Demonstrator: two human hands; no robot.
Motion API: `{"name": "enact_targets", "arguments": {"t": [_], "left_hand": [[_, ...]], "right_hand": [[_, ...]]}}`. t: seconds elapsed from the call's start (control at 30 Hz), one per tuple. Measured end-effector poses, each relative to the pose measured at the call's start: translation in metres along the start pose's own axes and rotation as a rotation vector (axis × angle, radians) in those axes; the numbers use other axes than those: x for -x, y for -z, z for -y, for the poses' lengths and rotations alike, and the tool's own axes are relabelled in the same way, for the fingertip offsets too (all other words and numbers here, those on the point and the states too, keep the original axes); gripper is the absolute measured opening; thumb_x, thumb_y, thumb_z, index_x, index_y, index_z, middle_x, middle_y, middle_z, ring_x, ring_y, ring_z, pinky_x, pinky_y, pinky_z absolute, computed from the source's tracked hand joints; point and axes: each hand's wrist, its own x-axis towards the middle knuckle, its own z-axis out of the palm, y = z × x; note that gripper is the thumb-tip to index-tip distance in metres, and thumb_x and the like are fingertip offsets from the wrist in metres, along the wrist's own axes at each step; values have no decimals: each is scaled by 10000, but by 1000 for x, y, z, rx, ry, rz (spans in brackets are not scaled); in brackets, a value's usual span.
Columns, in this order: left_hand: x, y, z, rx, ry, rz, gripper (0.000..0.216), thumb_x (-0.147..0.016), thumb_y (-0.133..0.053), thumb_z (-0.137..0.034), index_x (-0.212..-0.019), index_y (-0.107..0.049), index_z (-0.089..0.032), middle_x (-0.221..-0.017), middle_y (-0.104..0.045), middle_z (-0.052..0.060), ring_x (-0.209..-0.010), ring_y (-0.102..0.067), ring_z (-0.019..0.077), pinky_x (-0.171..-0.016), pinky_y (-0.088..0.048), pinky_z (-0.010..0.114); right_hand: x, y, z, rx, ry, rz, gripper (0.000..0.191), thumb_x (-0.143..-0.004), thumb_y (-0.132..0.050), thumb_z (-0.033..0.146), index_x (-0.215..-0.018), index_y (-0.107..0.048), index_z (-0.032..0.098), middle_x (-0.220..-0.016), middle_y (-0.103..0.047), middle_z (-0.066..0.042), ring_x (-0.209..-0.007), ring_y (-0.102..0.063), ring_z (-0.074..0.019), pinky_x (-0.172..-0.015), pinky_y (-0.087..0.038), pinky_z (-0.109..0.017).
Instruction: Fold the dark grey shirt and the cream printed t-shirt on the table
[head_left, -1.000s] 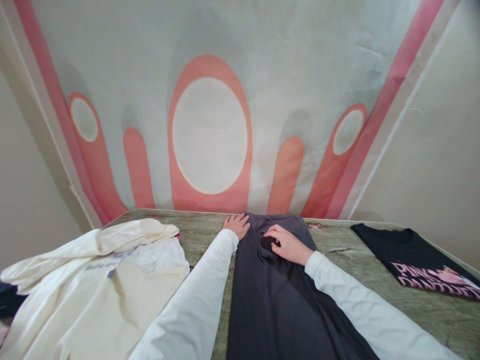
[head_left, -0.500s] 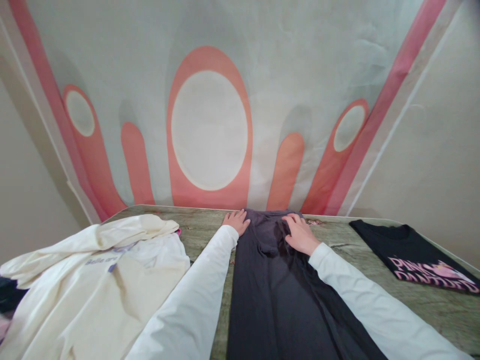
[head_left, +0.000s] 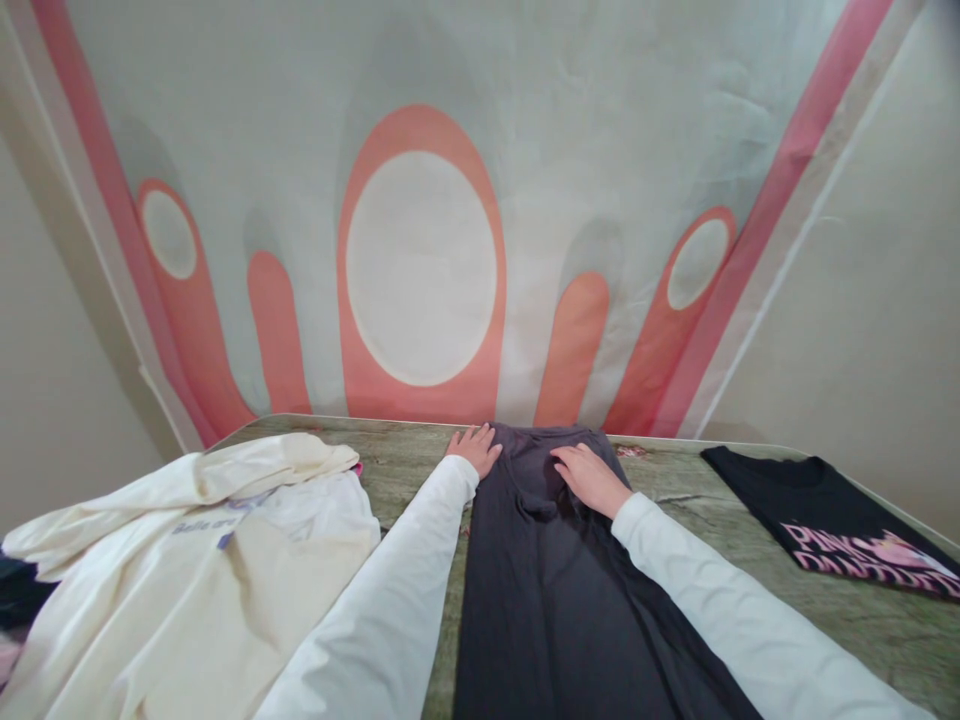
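Note:
A dark grey garment (head_left: 547, 590) lies lengthwise down the middle of the table, its far end close to the wall. My left hand (head_left: 474, 448) rests flat and open on the garment's far left corner, partly on the table. My right hand (head_left: 589, 476) lies palm down on the cloth near the far end, fingers stretched out toward the left. Both arms are in white sleeves. A small fold of cloth (head_left: 538, 498) sits between the two hands.
A cream sweatshirt (head_left: 187, 560) with purple lettering is heaped on the left of the green mottled table (head_left: 409, 475). A black T-shirt (head_left: 825, 515) with pink print lies at the right. A wall hanging with orange and pink shapes (head_left: 420, 270) hangs right behind the table.
My right hand slid toward the far end of the garment, then came back a little toward me and left, smoothing the cloth. My left hand stayed on the far left corner.

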Motion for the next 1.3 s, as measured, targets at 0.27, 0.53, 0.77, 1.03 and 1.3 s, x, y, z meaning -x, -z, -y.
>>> {"name": "enact_targets", "arguments": {"t": [0.27, 0.53, 0.77, 1.03, 1.3], "left_hand": [[1, -3, 1, -10, -11, -33, 537, -849, -163, -514, -1313, -283, -271, -1394, -224, -30, -1254, -198, 241, -995, -164, 457], [0, -3, 2, 1, 1, -15, 531, -859, -116, -498, -1317, -272, -280, -1397, -217, -34, -1258, -193, 235, -997, -162, 456], [-1, -4, 2, 19, 7, -20, 521, -863, -117, -484, -1315, -279, -281, -1394, -221, -38, -1259, -194, 232, -997, -162, 468], [-1, -3, 2, -7, -8, -21, 516, -852, -170, -493, -1317, -267, -291, -1396, -218, -33, -1251, -208, 245, -986, -174, 479], [0, 5, -1, -16, -9, -103, 479, -838, -288, -415, -1275, -345, -228, -1375, -276, 13, -1252, -213, 232, -986, -217, 427]], "right_hand": [[-36, -2, -9, -126, -152, 148, 360, -675, -566, 177, -1033, -559, 141, -904, -619, -85, -822, -559, -183, -738, -386, -255], [-58, 0, -8, -213, -182, 188, 40, -584, -600, 188, -569, -575, 161, -613, -579, -14, -627, -527, -149, -578, -355, -236], [-55, 18, 3, -491, -196, 79, 198, -762, -465, 317, -811, -552, 145, -726, -579, -16, -670, -511, -114, -607, -384, -214], [-28, 10, -28, -742, -457, 107, 186, -739, -511, 325, -732, -540, 141, -479, -451, 53, -363, -385, -58, -355, -309, -177], [-11, -2, -27, -723, -491, 88, 108, -720, -524, 238, -703, -547, 133, -469, -441, 58, -340, -368, -47, -334, -284, -170]]}}
